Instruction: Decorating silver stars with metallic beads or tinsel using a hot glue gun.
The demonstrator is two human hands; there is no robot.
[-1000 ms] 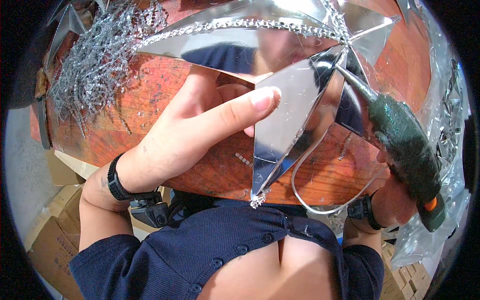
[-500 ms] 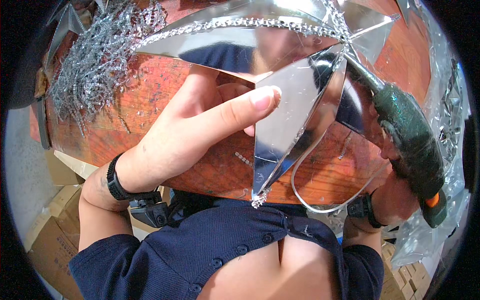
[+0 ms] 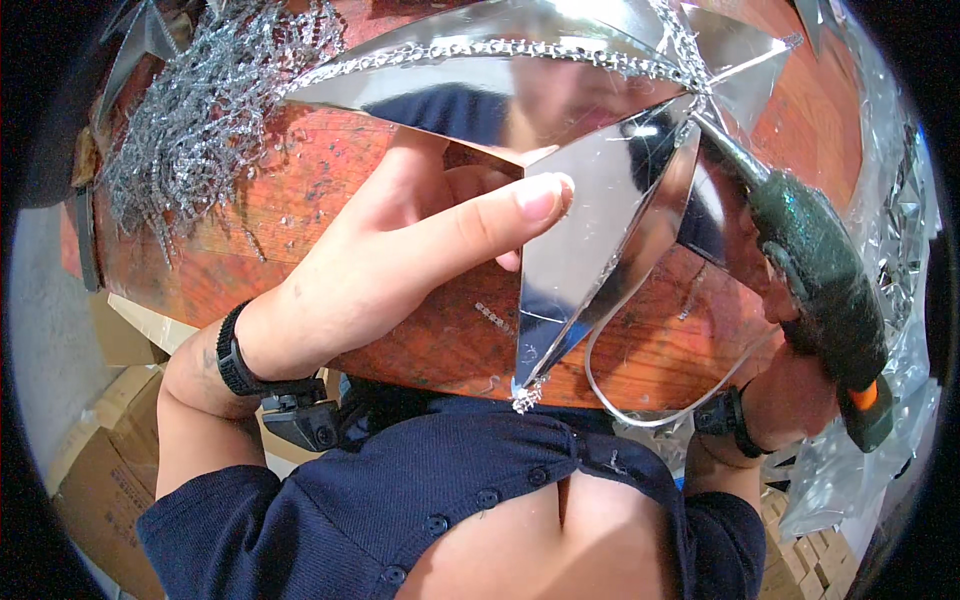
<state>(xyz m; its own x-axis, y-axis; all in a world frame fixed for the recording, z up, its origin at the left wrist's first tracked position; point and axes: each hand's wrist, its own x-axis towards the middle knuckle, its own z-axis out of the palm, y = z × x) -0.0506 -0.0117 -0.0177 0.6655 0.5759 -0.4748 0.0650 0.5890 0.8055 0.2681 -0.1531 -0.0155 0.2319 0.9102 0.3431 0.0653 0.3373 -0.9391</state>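
A mirror-like silver star (image 3: 580, 225) stands tilted over the table, its ridges partly trimmed with silver beaded trim (image 3: 480, 48). My left hand (image 3: 400, 245) holds it by the notch between two points, thumb on the front face and the other fingers behind, mostly hidden. My right hand (image 3: 795, 385) is wrapped round a dark green glue gun (image 3: 815, 260) with an orange part. The gun's long metal nozzle (image 3: 732, 150) reaches the star near its centre, where the trimmed ridges meet. A tuft of trim hangs at the lowest point.
A heap of silver trim strands (image 3: 195, 130) lies at the far left of the reddish wooden table (image 3: 430, 345). Short trim scraps lie under the star. A pale cord (image 3: 600, 375) loops below the gun. Clear plastic wrap (image 3: 895, 330) lines the right; cardboard boxes (image 3: 115, 480) stand lower left.
The star and my left hand have shifted slightly to the right. The gun's nozzle tip has dropped slightly lower beside the star's centre. Both hands keep their holds.
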